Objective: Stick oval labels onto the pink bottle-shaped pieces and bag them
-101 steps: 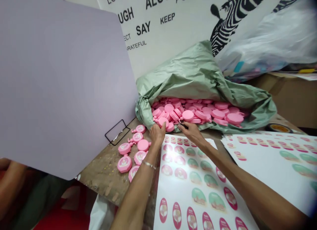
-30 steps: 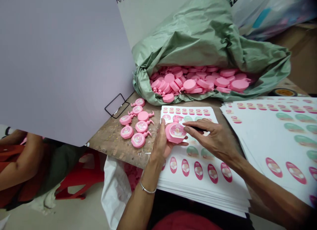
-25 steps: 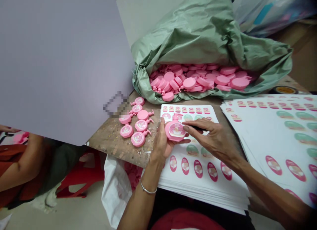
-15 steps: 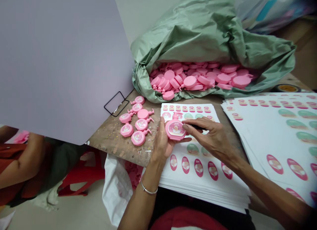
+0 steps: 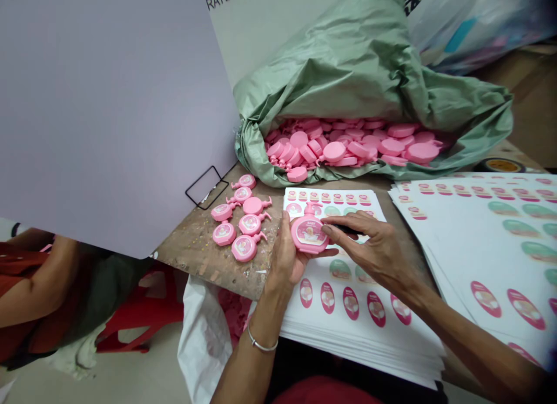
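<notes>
My left hand (image 5: 285, 250) is closed around a small pink pump bottle (image 5: 308, 247), holding it upright with its label facing me. The label shows a baby picture on the bottle's front. At the label's right edge, the thumb and fingertips of my right hand (image 5: 369, 238) touch the bottle. A slim black tool (image 5: 348, 228) lies in that hand's grip, mostly hidden by the fingers, so its kind is unclear. Beneath both hands is a stack of sticker sheets (image 5: 343, 302) printed with pink ovals and green-and-tan labels.
Several pink pump bottles (image 5: 244, 248) lie left on the worn table (image 5: 191, 250). Behind, a green sack (image 5: 348, 79) spills pink bottles. More sticker sheets (image 5: 461, 247) lie right. A black wire frame (image 5: 206, 187) stands by the pale panel (image 5: 108, 114). A person (image 5: 39, 282) sits left.
The view has shifted slightly, so the scene sits a little lower. My left hand still holds the bottle; my right fingers stay at the label's right edge.
</notes>
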`<state>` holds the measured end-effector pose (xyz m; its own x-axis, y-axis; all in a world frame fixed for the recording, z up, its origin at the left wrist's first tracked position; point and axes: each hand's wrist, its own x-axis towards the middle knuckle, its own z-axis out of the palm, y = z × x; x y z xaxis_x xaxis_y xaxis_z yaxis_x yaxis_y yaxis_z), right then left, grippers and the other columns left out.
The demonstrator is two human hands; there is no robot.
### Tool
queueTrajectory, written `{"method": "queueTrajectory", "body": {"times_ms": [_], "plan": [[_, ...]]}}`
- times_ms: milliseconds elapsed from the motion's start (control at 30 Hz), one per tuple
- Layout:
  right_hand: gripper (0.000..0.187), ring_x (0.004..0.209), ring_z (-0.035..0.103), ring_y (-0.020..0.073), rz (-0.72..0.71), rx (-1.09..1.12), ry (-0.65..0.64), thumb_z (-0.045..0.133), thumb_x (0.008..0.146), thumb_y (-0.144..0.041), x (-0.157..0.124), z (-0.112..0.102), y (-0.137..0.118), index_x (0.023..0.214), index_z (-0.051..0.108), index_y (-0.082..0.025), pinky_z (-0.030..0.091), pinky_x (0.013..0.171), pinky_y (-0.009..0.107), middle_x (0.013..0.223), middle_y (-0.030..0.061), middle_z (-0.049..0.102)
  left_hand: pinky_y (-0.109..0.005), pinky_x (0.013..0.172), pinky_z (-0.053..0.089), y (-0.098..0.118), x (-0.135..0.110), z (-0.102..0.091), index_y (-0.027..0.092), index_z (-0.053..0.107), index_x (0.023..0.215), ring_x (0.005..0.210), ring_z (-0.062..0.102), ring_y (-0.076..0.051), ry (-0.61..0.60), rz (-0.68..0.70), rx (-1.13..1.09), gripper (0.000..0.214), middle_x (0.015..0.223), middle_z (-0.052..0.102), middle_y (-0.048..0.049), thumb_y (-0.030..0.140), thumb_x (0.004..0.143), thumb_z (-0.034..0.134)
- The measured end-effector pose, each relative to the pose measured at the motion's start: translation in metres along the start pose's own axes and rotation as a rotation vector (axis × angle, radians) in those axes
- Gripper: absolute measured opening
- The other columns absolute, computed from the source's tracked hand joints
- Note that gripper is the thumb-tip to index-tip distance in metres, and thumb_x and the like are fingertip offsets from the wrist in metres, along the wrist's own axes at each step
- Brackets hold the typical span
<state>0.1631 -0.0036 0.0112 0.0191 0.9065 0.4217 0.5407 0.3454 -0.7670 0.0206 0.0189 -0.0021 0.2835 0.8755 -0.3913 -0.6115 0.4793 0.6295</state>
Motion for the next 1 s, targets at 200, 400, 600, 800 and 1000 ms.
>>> {"method": "queueTrajectory", "body": {"times_ms": [200,400,600,800,1000], "plan": [[0.017,0.075,0.064,0.0189,-0.001,0.009,-0.003,0.066,0.082,-0.035,-0.0009,0.0000,0.0013,0.091,0.074,-0.024,0.050,0.071,0.035,0.085,0.0031,0.074,-0.048,0.077,0.058,0.0009,-0.0034,0.0006,0.013,0.066,0.095,0.092,0.068,-0.028,-0.015,0.016,0.011,0.050,0.099,0.070,-0.0131,0.052,0.095,0.035],[0.017,0.075,0.063,0.0186,-0.013,-0.006,-0.002,0.066,0.082,-0.035,-0.0009,0.0006,0.0026,0.092,0.074,-0.023,0.050,0.072,0.036,0.085,0.0032,0.074,-0.046,0.077,0.058,-0.0010,-0.0005,-0.0028,0.013,0.066,0.099,0.090,0.068,-0.027,-0.010,0.026,0.012,0.051,0.098,0.071,-0.0128,0.055,0.093,0.038],[0.015,0.075,0.063,0.0187,-0.068,-0.047,0.015,0.065,0.083,-0.035,-0.0005,0.0025,0.0030,0.091,0.073,-0.025,0.050,0.071,0.036,0.083,0.0023,0.074,-0.048,0.077,0.058,-0.0015,0.0001,-0.0020,0.013,0.067,0.098,0.093,0.068,-0.027,-0.030,0.021,-0.013,0.054,0.101,0.071,-0.0133,0.057,0.093,0.037],[0.015,0.074,0.062,0.0194,-0.112,-0.126,0.042,0.063,0.085,-0.036,0.0002,0.0050,0.0028,0.090,0.072,-0.025,0.047,0.074,0.039,0.081,0.0026,0.073,-0.051,0.078,0.057,0.0012,-0.0002,-0.0008,0.012,0.067,0.098,0.096,0.066,-0.031,-0.083,0.010,-0.043,0.057,0.099,0.071,-0.0151,0.063,0.088,0.043],[0.020,0.070,0.061,0.0198,-0.147,-0.247,0.086,0.062,0.086,-0.038,-0.0008,0.0071,0.0012,0.094,0.072,-0.022,0.044,0.070,0.037,0.076,0.0036,0.072,-0.032,0.074,0.057,-0.0010,-0.0066,0.0004,0.014,0.066,0.096,0.080,0.066,-0.019,-0.074,0.161,0.057,0.037,0.087,0.069,-0.0060,0.044,0.077,0.071]]}}
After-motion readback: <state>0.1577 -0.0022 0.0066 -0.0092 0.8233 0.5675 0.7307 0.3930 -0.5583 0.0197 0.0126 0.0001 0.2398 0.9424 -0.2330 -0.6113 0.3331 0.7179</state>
